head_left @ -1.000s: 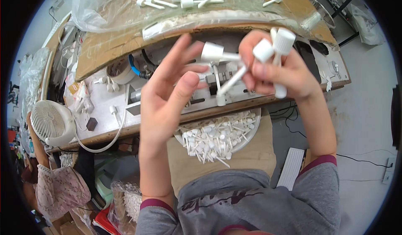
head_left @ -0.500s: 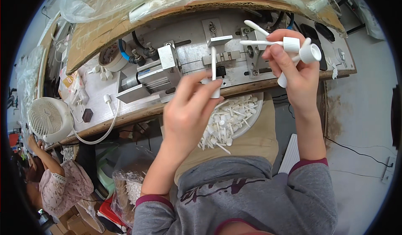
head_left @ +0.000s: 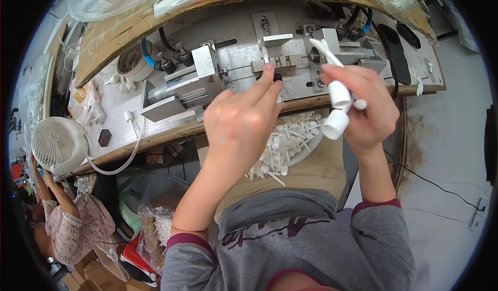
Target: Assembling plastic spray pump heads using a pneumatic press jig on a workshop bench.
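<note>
My left hand (head_left: 244,112) reaches over the small metal holding block (head_left: 288,63) in the middle of the bench. Its index finger is stretched out against a white plastic stick (head_left: 265,52) lying in that block, and the stick's near end is hidden by the finger. My right hand (head_left: 368,104) is closed around several white capped sticks (head_left: 340,95) to the right of the block. Their wide hollow caps hang toward me and their thin rods point away. On my lap, partly behind my left hand, a round tray (head_left: 306,158) holds many similar white pieces.
Metal clamping units with hoses flank the block, one left (head_left: 189,86) and one right (head_left: 332,52). A cardboard sheet (head_left: 119,42) overhangs the bench. A small fan (head_left: 58,143), a tape roll (head_left: 136,65) and a phone (head_left: 393,58) lie around. Another person (head_left: 78,218) sits at left.
My left hand has moved forward, bringing its white stick from upright in my fingers down into the metal block. My right hand has lowered and turned its sticks so the caps face me.
</note>
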### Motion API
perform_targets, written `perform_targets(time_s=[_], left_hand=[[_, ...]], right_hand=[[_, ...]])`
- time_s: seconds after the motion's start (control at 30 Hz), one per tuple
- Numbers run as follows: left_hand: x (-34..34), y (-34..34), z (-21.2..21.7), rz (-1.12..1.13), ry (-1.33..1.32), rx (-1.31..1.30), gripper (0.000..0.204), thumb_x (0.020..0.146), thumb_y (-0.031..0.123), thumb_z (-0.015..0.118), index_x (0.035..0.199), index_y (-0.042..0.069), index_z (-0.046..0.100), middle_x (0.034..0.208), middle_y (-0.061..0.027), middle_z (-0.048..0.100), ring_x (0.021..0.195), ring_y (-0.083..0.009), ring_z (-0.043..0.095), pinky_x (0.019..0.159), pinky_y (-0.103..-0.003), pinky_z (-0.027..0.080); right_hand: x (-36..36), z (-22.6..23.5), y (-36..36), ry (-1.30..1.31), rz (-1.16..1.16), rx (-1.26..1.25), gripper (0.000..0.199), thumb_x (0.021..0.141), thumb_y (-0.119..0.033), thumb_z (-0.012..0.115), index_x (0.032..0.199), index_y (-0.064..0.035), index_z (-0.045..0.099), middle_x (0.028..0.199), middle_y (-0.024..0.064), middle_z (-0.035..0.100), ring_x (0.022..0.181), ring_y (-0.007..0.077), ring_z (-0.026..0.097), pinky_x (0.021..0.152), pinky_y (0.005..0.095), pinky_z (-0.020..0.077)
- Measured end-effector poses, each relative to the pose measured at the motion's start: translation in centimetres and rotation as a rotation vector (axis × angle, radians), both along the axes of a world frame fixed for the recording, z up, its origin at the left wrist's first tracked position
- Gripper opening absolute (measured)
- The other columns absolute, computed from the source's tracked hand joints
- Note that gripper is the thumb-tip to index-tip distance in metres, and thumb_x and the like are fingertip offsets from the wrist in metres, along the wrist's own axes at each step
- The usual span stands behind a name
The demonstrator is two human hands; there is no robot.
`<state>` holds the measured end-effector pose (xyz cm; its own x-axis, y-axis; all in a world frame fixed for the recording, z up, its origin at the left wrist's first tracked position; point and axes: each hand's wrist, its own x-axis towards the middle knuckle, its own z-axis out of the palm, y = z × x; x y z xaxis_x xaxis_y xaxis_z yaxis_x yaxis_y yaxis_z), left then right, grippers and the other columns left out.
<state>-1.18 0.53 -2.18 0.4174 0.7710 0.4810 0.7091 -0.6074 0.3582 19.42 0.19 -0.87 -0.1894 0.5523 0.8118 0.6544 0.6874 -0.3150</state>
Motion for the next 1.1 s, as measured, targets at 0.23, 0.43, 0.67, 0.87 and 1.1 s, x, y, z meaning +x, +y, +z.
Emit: perform_targets(time_s=[0.23, 0.43, 0.67, 0.87, 1.1], left_hand=[[0.0, -1.8, 1.2, -0.258, -0.921, -0.558, 0.038, 0.072, -0.008, 0.081, 0.107, -0.004, 0.066, 0.101, -0.0107, 0.070, 0.089, -0.0161, 0.070, 0.082, -0.029, 0.060], [-0.1, -2.7, 1.6, -0.139, -0.507, -0.211, 0.036, 0.075, -0.005, 0.078, 0.109, -0.001, 0.067, 0.101, -0.0105, 0.066, 0.084, -0.0181, 0.068, 0.073, -0.029, 0.058], [0.0, -1.2, -1.2, -0.060, 0.092, 0.116, 0.030, 0.079, 0.013, 0.070, 0.106, 0.000, 0.069, 0.123, -0.0133, 0.066, 0.071, -0.0141, 0.065, 0.060, -0.028, 0.050], [0.1, -0.1, 0.9, -0.046, 0.225, 0.074, 0.025, 0.076, 0.010, 0.070, 0.100, 0.001, 0.072, 0.115, -0.0142, 0.070, 0.059, -0.0165, 0.064, 0.057, -0.026, 0.047], [-0.5, 0.2, 1.2, -0.148, -0.371, -0.146, 0.032, 0.071, 0.007, 0.084, 0.102, 0.005, 0.074, 0.091, -0.0055, 0.073, 0.058, -0.0091, 0.060, 0.052, -0.022, 0.045]], right_hand=[[-2.0, -1.1, -1.4, -0.089, 0.095, -0.014, 0.043, 0.069, -0.015, 0.075, 0.109, -0.0033, 0.072, 0.096, 0.0119, 0.071, 0.072, 0.0220, 0.069, 0.058, 0.0299, 0.0544], [-2.2, -2.2, -0.9, -0.023, 0.084, -0.092, 0.041, 0.078, -0.007, 0.072, 0.118, -0.0007, 0.068, 0.100, 0.0148, 0.071, 0.077, 0.0245, 0.070, 0.064, 0.0322, 0.0569], [-2.7, -1.0, -2.2, 0.540, 0.065, -0.613, 0.040, 0.101, -0.019, 0.054, 0.135, 0.0040, 0.053, 0.095, 0.0180, 0.073, 0.051, 0.0034, 0.056, 0.046, 0.0170, 0.0396], [-2.7, -0.2, -2.5, 0.768, 0.118, -0.820, 0.046, 0.105, -0.030, 0.043, 0.126, 0.0087, 0.056, 0.091, 0.0235, 0.072, 0.042, 0.0086, 0.054, 0.041, 0.0187, 0.0385], [-3.2, -1.0, -2.1, 0.970, 0.059, -0.853, 0.033, 0.101, -0.029, 0.057, 0.108, 0.0020, 0.066, 0.065, 0.0028, 0.060, 0.042, 0.0041, 0.049, 0.039, 0.0199, 0.0335]])
